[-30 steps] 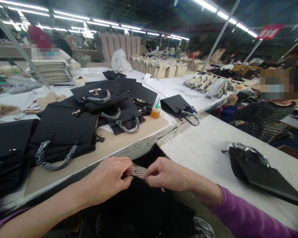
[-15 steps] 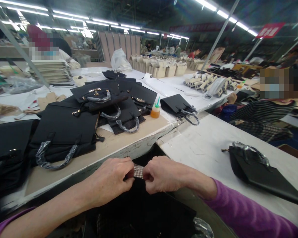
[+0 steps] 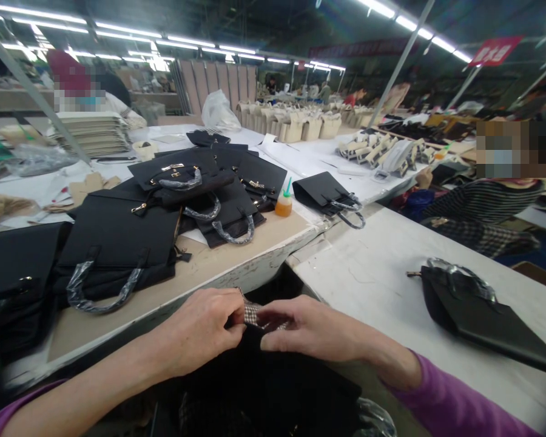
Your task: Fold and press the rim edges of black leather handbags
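A black handbag (image 3: pixel 277 382) hangs low in front of me, its lower part in dark shadow. Brown-and-white checked lining (image 3: pixel 250 313) shows along its upper edge. My left hand (image 3: pixel 209 321) pinches that edge between thumb and curled fingers. On the other side of the lining, my right hand (image 3: pixel 304 328) has its thumb and fingers apart, with the edge in the gap between them; whether the fingertips touch it is hard to see. The bag's plastic-wrapped handle (image 3: pixel 377 419) pokes out at the bottom right.
Several black handbags (image 3: pixel 118 230) lie heaped on the left table. A glue bottle (image 3: pixel 284 203) with orange liquid stands beside them. One black bag (image 3: pixel 486 321) lies on the white right-hand table (image 3: pixel 368 273). A gap separates the tables. A co-worker (image 3: pixel 500 200) sits at right.
My right hand has loosened its pinch on the edge, its thumb and fingers parting as it shifts slightly right. My left hand keeps its grip in nearly the same place.
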`<state>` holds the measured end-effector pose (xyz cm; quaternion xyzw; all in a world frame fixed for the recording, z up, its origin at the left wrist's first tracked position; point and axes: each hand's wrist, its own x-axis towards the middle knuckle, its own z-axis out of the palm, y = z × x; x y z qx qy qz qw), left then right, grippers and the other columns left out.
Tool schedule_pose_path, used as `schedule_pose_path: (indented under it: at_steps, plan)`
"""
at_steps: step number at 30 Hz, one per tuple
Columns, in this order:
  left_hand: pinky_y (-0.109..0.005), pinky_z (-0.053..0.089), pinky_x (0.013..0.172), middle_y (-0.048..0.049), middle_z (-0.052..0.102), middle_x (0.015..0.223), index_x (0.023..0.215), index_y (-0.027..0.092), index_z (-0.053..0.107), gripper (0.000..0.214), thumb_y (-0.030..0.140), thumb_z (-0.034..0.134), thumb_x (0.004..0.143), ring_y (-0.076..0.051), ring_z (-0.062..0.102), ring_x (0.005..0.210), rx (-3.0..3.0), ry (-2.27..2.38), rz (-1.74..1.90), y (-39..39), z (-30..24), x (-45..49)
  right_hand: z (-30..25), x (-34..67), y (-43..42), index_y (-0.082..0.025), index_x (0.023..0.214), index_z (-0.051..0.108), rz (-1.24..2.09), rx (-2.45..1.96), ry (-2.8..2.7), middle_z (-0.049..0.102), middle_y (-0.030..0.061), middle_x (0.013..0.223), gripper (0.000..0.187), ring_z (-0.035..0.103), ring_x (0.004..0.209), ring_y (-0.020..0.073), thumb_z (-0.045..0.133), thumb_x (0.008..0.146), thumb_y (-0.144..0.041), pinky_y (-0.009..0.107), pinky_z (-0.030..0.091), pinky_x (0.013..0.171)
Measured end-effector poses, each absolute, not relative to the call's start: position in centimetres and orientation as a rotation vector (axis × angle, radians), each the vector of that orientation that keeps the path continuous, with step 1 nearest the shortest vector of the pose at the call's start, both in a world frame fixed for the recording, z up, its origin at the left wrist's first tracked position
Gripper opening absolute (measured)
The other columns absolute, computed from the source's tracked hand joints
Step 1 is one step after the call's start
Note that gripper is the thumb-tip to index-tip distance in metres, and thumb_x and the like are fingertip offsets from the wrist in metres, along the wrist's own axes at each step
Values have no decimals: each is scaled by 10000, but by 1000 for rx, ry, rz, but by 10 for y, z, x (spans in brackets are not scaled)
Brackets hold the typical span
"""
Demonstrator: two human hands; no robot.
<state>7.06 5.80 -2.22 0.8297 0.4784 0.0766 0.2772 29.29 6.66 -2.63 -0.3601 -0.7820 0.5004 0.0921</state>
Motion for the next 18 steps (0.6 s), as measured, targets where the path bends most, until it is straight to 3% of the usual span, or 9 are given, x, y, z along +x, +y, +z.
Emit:
schedule_pose_path:
  at_steps: [4, 7, 11, 18]
  plan:
    - [-247, 335, 629, 32, 616, 720, 676, 190, 571, 114, 139, 575, 777, -133, 552, 680, 2242, 1315, 217, 58, -24, 68, -45, 264, 69, -188, 945, 753, 1333, -1054, -2310, 679, -18, 775, 162, 592, 745, 147, 647, 822, -181, 211, 418, 683]
    - [-245, 359, 670, 29, 648, 785, 697, 190, 606, 106, 186, 624, 802, -137, 583, 742, 2177, 1323, 220, 58, -23, 60, -53, 256, 69, -184, 882, 759, 1287, -1130, -2279, 555, -47, 623, 164, 496, 613, 116, 620, 801, -152, 201, 363, 579]
    - [-251, 375, 695, 31, 667, 822, 716, 198, 636, 96, 235, 676, 795, -141, 601, 769, 2093, 1343, 225, 57, -21, 50, -54, 257, 67, -192, 866, 762, 1336, -1141, -2232, 519, -52, 622, 201, 464, 599, 110, 577, 797, -151, 204, 336, 557]
    - [-261, 363, 656, 19, 660, 764, 694, 194, 632, 85, 168, 608, 771, -145, 578, 716, 2101, 1419, 239, 56, -20, 49, -54, 257, 67, -205, 938, 765, 1350, -1108, -2233, 535, -50, 654, 240, 486, 638, 115, 570, 805, -161, 203, 357, 596]
